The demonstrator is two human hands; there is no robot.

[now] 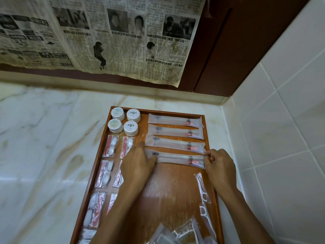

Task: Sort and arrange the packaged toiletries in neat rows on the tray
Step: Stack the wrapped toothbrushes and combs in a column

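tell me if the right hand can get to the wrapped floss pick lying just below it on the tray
Probably yes. The right hand pinches the end of the nearest toothbrush packet, and the floss pick lies just below it on bare tray wood with nothing over it; it would have to let go first.

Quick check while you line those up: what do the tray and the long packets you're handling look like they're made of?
Tray: looks like wood or wood-look laminate, with orange-brown grain and a glossy sheen, so probably varnished. Long packets: seemingly frosted, semi-translucent plastic film; red and dark contents show dimly through, and the ends look crimped. The left hand presses one end of the nearest packet, and the right hand pinches the other end.
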